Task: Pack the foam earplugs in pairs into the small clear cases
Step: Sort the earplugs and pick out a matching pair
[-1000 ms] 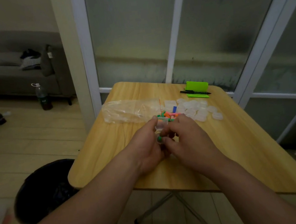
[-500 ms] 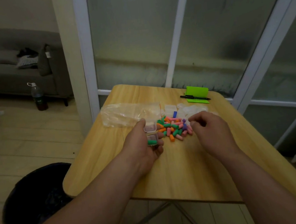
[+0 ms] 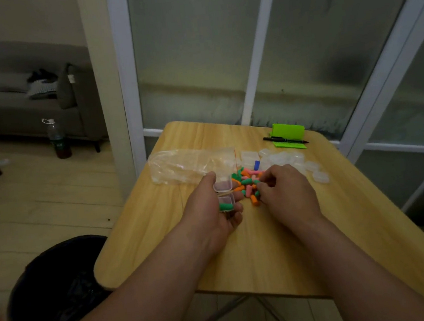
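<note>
As left (image 3: 210, 212) grips case (image 3: 225, 200), right (image 3: 287, 191) (curled) pinches earplugs (image 3: 246, 182).

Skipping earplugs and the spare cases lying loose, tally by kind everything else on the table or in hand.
Plastic bag: 1
Black pen: 1
Green stand: 1
Open clear case, held by left hand: 1
Total: 4

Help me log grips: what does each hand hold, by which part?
Left hand grips the open clear case by its sides. Right hand, among the earplugs: cannot tell.
</note>
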`<state>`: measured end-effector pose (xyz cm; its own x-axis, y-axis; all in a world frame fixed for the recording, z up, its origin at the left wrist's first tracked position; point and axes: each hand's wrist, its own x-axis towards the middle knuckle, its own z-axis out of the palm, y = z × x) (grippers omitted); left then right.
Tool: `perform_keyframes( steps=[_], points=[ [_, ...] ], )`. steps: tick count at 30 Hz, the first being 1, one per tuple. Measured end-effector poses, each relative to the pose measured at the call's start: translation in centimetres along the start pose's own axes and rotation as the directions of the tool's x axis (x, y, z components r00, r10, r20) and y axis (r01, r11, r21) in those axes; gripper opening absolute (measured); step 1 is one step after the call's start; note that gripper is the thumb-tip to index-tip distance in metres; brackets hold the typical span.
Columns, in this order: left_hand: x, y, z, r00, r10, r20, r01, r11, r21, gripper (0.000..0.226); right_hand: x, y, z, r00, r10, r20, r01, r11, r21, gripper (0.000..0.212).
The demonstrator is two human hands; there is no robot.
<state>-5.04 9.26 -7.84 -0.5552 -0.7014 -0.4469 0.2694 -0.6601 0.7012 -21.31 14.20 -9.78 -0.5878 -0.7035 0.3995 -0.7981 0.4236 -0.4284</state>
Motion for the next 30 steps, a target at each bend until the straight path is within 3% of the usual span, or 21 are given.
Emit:
perform_keyframes(
  steps=[8, 13, 18, 24, 30],
  points=[
    [0.0, -0.1, 0.0, 1.0, 0.003, 0.007, -0.003, 1.0, -0.008, 0.051, 0.0, 0.2, 0.1, 0.999, 0.033, -0.001, -0.033, 0.999, 0.022, 0.013],
    [0.0, -0.2, 0.0, 1.0, 0.002, 0.006, -0.002, 1.0, -0.005, 0.051, 0.1, 0.0, 0.3, 0.998, 0.055, -0.021, -0.055, 0.998, 0.014, 0.007],
    [-0.2, 0.0, 0.1, 1.0, 0.001, 0.007, -0.001, 1.0, 0.005, 0.051, 0.2, -0.3, -0.3, 0.997, 0.065, -0.033, -0.059, 0.984, 0.167, 0.004],
    [-0.2, 0.0, 0.3, 0.997, -0.039, 0.066, 0.037, 0.999, 0.035, 0.053, -2.5, -1.9, -3.3, 0.992, -0.126, -0.004, 0.121, 0.938, 0.325, 0.007],
    [0.0, -1.0, 1.0, 0.991, -0.052, 0.121, 0.047, 0.998, 0.049, 0.054, -4.7, -2.5, -4.0, 0.945, -0.318, 0.081, 0.284, 0.917, 0.28, 0.013]
  ],
)
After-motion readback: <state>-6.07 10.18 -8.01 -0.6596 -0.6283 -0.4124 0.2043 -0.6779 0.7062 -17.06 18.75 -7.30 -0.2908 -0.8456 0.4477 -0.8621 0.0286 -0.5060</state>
